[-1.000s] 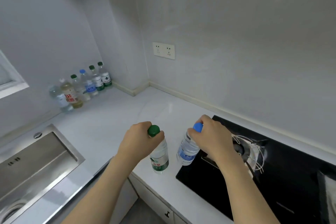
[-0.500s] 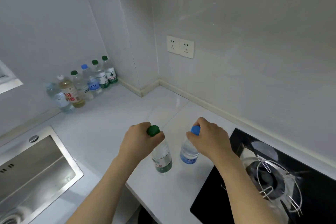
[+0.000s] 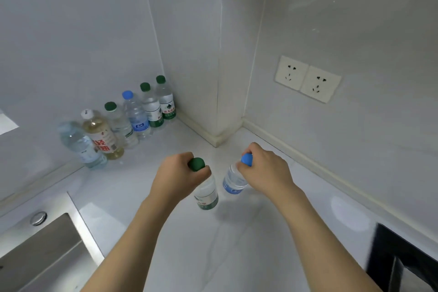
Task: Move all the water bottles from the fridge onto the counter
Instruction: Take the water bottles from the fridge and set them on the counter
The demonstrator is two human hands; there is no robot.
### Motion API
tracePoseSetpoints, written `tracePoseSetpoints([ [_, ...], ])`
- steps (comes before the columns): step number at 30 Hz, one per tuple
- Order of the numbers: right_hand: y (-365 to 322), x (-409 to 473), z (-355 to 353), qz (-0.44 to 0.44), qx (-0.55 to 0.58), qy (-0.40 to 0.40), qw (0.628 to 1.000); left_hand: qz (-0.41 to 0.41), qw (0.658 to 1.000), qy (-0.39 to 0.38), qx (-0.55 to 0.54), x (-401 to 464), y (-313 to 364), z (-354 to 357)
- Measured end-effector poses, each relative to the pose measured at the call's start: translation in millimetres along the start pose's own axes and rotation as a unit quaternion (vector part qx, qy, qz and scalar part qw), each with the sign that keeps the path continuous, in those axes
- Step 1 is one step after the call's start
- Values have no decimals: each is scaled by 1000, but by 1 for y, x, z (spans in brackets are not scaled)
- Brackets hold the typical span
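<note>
The green-capped water bottle [image 3: 206,193] hangs from the person's left hand [image 3: 178,176], whose fingers are curled round the neck just under the cap. The blue-capped water bottle [image 3: 233,179] is held the same way by the right hand [image 3: 265,172]. Both bottles are over the white counter [image 3: 166,232], near the wall corner [image 3: 216,135]. Whether their bases touch the surface cannot be confirmed, as the hands block part of the view.

A neck grip keeps each bottle vertical and leaves its base free, which suits setting it down upright. Judged from this position, both bottles are about to be placed.

The bottles are clear ribbed plastic cylinders with printed label bands and smooth round screw caps. The counter is glossy, faintly veined and stone-like.

Left of the corner, a row of six bottles [image 3: 132,118] stands against the wall, so delivery there is well advanced. Further left of the corner lies a brushed steel sink [image 3: 42,251]. To the right of the corner, a double wall socket [image 3: 307,79] is mounted.
</note>
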State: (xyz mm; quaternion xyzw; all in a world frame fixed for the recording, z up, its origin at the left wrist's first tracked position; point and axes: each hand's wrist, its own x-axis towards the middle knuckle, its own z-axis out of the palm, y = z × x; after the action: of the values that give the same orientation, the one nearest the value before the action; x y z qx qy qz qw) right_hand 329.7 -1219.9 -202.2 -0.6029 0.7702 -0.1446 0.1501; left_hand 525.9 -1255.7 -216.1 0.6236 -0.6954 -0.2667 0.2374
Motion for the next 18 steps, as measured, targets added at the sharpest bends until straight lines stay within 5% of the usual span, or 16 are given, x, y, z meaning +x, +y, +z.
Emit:
tracePoseSetpoints([
  [10, -102, 147, 30, -65, -20, -43, 997, -34, 998, 46, 5, 119, -69, -49],
  [18, -149, 234, 64, -101, -50, -74, 991, -53, 998, -6, -18, 198, -98, -59],
])
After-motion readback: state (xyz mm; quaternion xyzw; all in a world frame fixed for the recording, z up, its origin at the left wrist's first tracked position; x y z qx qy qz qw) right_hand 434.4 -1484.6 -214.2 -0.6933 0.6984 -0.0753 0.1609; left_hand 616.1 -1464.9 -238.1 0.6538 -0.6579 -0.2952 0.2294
